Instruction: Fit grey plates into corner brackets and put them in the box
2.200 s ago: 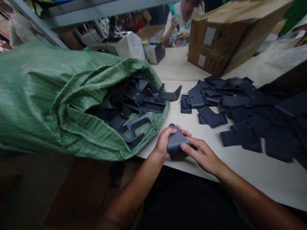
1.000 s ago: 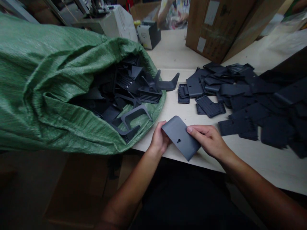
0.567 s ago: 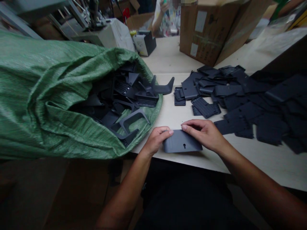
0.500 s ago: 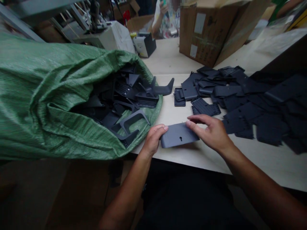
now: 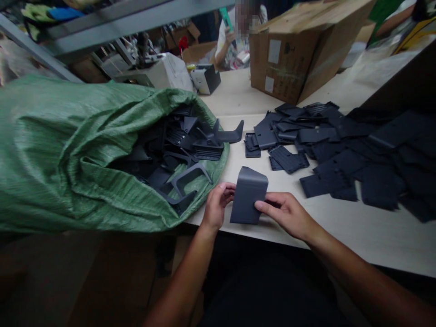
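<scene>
A dark grey plastic panel (image 5: pixel 250 197) with a rounded top edge stands upright between my hands, near the table's front edge. My right hand (image 5: pixel 286 211) grips its right side, thumb on the near face and fingers behind. At the panel's left edge is my left hand (image 5: pixel 218 202), its fingers curled and their tips partly hidden behind the panel. To the left, a green woven sack (image 5: pixel 91 136) lies open, with dark plastic parts (image 5: pixel 177 136) in its mouth. A spread pile of dark flat panels (image 5: pixel 344 150) lies on the right.
A cardboard box (image 5: pixel 289 59) stands on the pale table (image 5: pixel 235 100) at the back. A small white and black box (image 5: pixel 206 79) is left of it. Behind the table sits a person (image 5: pixel 223 45). A metal shelf beam (image 5: pixel 129 27) crosses the upper left.
The panel has been turned from lying sideways to upright, and its hole no longer shows. My right hand has moved down and grips its side. The view has shifted slightly.
</scene>
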{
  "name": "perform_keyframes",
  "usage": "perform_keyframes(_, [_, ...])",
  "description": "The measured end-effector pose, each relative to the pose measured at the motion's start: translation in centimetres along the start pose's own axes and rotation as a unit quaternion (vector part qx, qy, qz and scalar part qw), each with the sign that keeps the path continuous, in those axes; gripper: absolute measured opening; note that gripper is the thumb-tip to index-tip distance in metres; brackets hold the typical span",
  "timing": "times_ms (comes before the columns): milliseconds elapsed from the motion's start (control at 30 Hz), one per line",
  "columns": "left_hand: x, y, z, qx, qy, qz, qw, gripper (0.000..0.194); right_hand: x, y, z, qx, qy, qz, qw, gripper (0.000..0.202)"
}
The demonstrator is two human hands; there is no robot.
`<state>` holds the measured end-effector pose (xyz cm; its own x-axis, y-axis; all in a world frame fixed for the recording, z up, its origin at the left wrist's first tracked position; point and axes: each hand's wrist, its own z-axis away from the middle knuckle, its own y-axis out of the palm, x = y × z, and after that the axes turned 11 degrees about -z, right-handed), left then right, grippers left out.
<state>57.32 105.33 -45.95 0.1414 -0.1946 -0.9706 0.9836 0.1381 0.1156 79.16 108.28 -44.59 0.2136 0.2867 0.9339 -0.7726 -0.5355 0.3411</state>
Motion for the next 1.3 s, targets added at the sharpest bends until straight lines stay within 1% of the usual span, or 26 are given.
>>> perform_keyframes(33, [-0.2, 0.2, -0.2, 0.003, -0.028, 0.029, 0.999, 0.052, 0.0, 0.1, 0.3, 0.023, -0.017, 0.048, 0.998, 0.039])
perform_keyframes(100, [-0.8, 0.9, -0.5, 0.052, -0.092, 0.088, 0.990, 0.056, -0.3, 0.2, 0.7, 0.055, -0.030, 0.104, 0.993, 0.038])
perform_keyframes(167, [-1.4, 1.9, -0.5, 0.096, -0.139, 0.136, 0.976, 0.052, -0.8, 0.5, 0.8, 0.067, -0.030, 0.095, 0.993, 0.039])
perform_keyframes(200, [-1.6, 2.6, -0.4, 0.100, -0.147, 0.151, 0.972, 0.046, -1.2, 0.7, 0.8, 0.063, -0.032, 0.076, 0.995, 0.041])
perform_keyframes(233, [-1.7, 3.3, -0.3, 0.093, -0.145, 0.162, 0.972, 0.041, -1.5, 0.9, 0.8, 0.052, -0.039, 0.054, 0.996, 0.043])
perform_keyframes(300, [-1.8, 4.6, 0.1, 0.062, -0.119, 0.171, 0.976, 0.035, -2.2, 1.4, 0.7, 0.016, -0.063, 0.012, 0.998, 0.046])
perform_keyframes(367, [-1.7, 5.6, 0.7, 0.019, -0.085, 0.164, 0.983, 0.033, -2.8, 1.8, 0.8, -0.020, -0.091, -0.013, 0.996, 0.047])
perform_keyframes(433, [-1.6, 6.3, 1.2, -0.011, -0.063, 0.147, 0.987, 0.032, -3.3, 2.2, 1.0, -0.043, -0.114, -0.025, 0.992, 0.046])
perform_keyframes(533, [-1.5, 6.7, 2.0, -0.017, -0.057, 0.132, 0.989, 0.033, -3.7, 2.5, 1.7, -0.053, -0.127, -0.036, 0.990, 0.046])
perform_keyframes(633, [-1.5, 6.5, 2.7, -0.015, -0.060, 0.128, 0.990, 0.033, -3.8, 2.6, 2.3, -0.044, -0.123, -0.041, 0.991, 0.045])
perform_keyframes(700, [-1.3, 6.2, 3.3, -0.014, -0.065, 0.137, 0.988, 0.032, -3.6, 2.6, 2.6, -0.029, -0.106, -0.043, 0.993, 0.043])
perform_keyframes(800, [-0.7, 5.3, 4.2, -0.009, -0.090, 0.147, 0.985, 0.033, -3.2, 3.0, 3.0, 0.012, -0.063, -0.061, 0.996, 0.042])
perform_keyframes(867, [-0.2, 4.2, 5.2, -0.008, -0.117, 0.130, 0.985, 0.037, -3.0, 3.5, 3.2, 0.051, -0.033, -0.078, 0.995, 0.040])
perform_keyframes(933, [0.0, 2.6, 6.6, -0.029, -0.134, 0.099, 0.986, 0.043, -2.9, 4.1, 3.3, 0.093, -0.009, -0.079, 0.992, 0.038])
perform_keyframes(1000, [-0.2, 0.6, 8.7, -0.069, -0.132, 0.058, 0.987, 0.046, -2.9, 4.4, 3.3, 0.120, -0.008, -0.035, 0.992, 0.036])
perform_keyframes(1067, [-0.7, -2.1, 11.3, -0.100, -0.129, -0.008, 0.987, 0.047, -3.0, 4.1, 3.0, 0.113, -0.023, 0.038, 0.993, 0.035])
perform_keyframes(1100, [-1.0, -3.8, 12.8, -0.104, -0.134, -0.053, 0.984, 0.047, -3.0, 3.6, 2.7, 0.103, -0.027, 0.067, 0.992, 0.037])
perform_keyframes(1167, [-1.3, -7.7, 15.9, -0.077, -0.156, -0.148, 0.973, 0.049, -3.4, 2.4, 2.1, 0.080, -0.022, 0.094, 0.992, 0.041])
perform_keyframes(1233, [-1.2, -12.4, 18.6, -0.072, -0.197, -0.234, 0.949, 0.053, -3.9, 0.9, 1.5, 0.064, -0.007, 0.095, 0.993, 0.045])
perform_keyframes(1300, [-0.6, -17.2, 20.8, -0.114, -0.252, -0.297, 0.914, 0.060, -4.5, -0.4, 1.1, 0.055, 0.007, 0.094, 0.994, 0.049])
